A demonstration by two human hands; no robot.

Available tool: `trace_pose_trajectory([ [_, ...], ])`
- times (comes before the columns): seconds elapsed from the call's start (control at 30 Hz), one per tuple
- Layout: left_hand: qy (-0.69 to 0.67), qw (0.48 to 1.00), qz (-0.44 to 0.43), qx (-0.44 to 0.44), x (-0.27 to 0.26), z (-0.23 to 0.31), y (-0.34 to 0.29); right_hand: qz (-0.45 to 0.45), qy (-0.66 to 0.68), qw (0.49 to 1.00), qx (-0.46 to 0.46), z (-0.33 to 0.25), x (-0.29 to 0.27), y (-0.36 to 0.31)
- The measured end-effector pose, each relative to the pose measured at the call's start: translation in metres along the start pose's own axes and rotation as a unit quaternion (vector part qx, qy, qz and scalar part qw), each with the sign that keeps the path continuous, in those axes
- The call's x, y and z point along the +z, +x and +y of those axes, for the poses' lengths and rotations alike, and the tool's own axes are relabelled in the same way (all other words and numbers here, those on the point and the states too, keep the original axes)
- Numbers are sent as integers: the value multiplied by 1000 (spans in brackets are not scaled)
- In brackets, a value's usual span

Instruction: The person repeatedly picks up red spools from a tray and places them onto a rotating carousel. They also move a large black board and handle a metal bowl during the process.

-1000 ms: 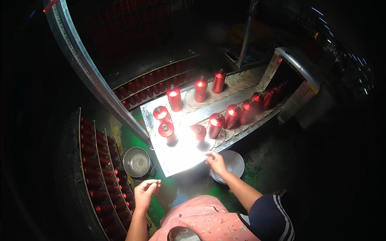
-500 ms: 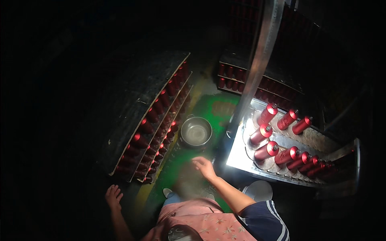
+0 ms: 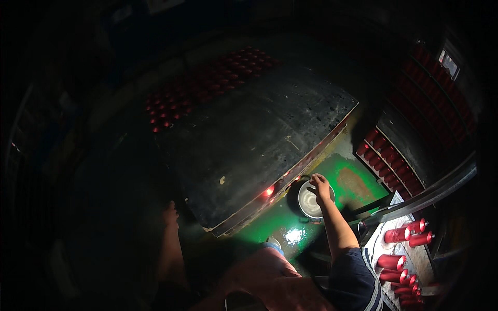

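Note:
My right hand (image 3: 320, 187) reaches forward over a round metal basin (image 3: 309, 210) on the green floor, covering part of its rim from view. Its fingers are loosely bent and apart, with nothing visible in them; whether they touch the basin I cannot tell. In the shade at the left, my left hand (image 3: 171, 214) hangs near the near corner of a large dark board (image 3: 249, 150). That hand is dim and slightly blurred, its fingers look loosely extended, and I see nothing in it.
Rows of red bottles (image 3: 207, 83) stand on the far part of the board. At the right, a lit metal table (image 3: 386, 223) holds several red metal bottles (image 3: 391, 262), with a curved metal bar (image 3: 420, 199) beside it. Another rack of red bottles (image 3: 386, 163) stands behind.
My view has swung left, so the board fills the middle and the lit table sits at the far right. My right hand has moved from short of the basin to over it.

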State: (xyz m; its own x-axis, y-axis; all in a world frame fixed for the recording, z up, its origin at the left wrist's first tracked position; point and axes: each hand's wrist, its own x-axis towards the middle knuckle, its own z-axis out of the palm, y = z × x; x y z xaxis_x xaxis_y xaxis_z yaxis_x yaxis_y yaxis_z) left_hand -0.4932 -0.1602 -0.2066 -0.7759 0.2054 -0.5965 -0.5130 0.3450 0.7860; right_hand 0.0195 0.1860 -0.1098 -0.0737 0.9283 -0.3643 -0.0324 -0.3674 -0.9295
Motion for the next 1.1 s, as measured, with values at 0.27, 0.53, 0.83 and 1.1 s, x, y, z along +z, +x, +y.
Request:
trace_pose_trajectory([
  [0.27,71,981,130,129,78,30,19,61,-45,992,101,-14,5,154],
  [0.53,10,985,134,112,78,46,16,-7,215,971,103,4,-11,234],
  [0.83,-40,985,160,47,21,95,-52,-75,108,991,33,-127,26,124],
  [1.1,-193,953,222,76,-120,28,-141,-84,35,996,8,-114,79,23],
])
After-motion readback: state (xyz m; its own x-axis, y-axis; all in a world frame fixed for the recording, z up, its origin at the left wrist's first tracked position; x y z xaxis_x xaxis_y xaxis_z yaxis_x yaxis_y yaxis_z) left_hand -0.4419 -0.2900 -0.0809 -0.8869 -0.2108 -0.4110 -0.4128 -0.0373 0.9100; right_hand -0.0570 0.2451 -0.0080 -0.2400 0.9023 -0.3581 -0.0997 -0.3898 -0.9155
